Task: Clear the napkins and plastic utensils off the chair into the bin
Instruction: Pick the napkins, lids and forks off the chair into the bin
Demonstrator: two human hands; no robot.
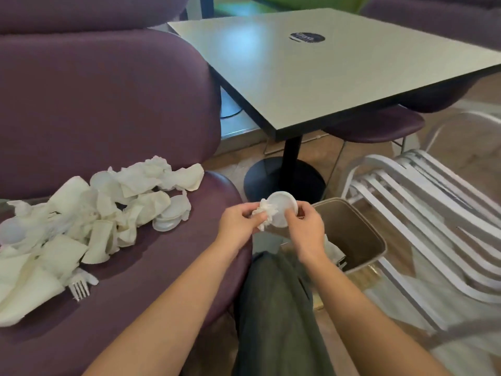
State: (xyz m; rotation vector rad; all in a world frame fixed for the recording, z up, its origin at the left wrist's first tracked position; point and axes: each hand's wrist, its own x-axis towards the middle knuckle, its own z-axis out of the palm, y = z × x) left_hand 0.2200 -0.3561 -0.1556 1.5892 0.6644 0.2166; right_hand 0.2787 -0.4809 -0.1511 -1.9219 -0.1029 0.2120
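Purple padded chair (151, 267), seat strewn with crumpled napkins (89, 221), round plastic lids (169, 215), white fork (79, 289) near front edge. Tan floor. Grey square table (325, 74) on black pedestal; dark round logo (307, 37) on top, writing unreadable. White slatted chair (423, 218) at right. Left hand (238, 223) pinches wadded napkin (265, 215); right hand (305, 226) grips lid (282, 210) by rim, both held between seat edge and bin (352, 237). Napkin already inside bin.

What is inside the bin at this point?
The bin shows a bare brown inner wall and some white napkin at its near edge. The right hand and forearm cover the near corner, so anything beneath is hidden.
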